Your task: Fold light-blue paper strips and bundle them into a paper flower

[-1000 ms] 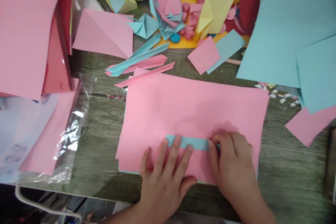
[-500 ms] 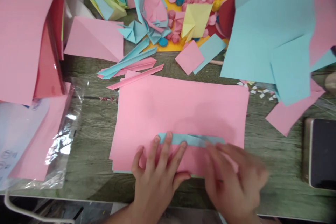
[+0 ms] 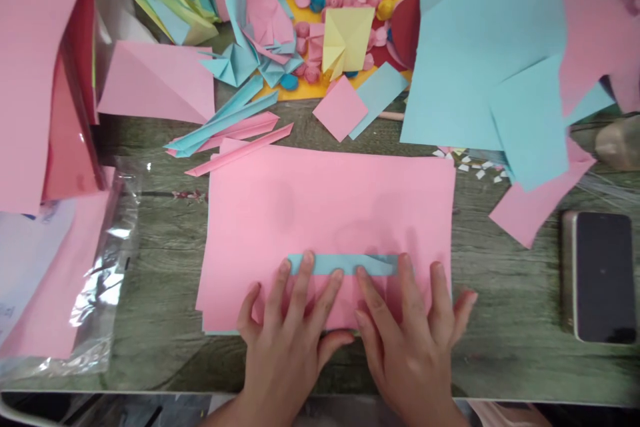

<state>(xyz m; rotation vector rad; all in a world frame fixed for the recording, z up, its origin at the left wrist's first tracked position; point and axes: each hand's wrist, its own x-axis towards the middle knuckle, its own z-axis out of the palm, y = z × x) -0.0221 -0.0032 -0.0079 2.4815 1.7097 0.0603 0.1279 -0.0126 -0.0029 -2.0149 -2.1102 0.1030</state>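
Note:
A narrow folded blue paper strip (image 3: 345, 264) lies on a large pink sheet (image 3: 325, 213) in the middle of the wooden table. My left hand (image 3: 293, 327) lies flat with spread fingers, its fingertips pressing the strip's left part. My right hand (image 3: 410, 333) lies flat beside it, fingers stretched out, fingertips on the strip's right end. Neither hand grips anything.
A phone (image 3: 600, 277) lies at the right. Blue sheets (image 3: 480, 60) and pink sheets lie at the upper right. Folded blue and pink strips (image 3: 225, 123), a yellow folded piece (image 3: 345, 37) and small paper rolls sit behind. Pink paper and a plastic sleeve (image 3: 110, 260) lie at the left.
My right hand has gone from pinching the strip's right end to lying flat on it with fingers stretched. The view has shifted, bringing the phone into sight.

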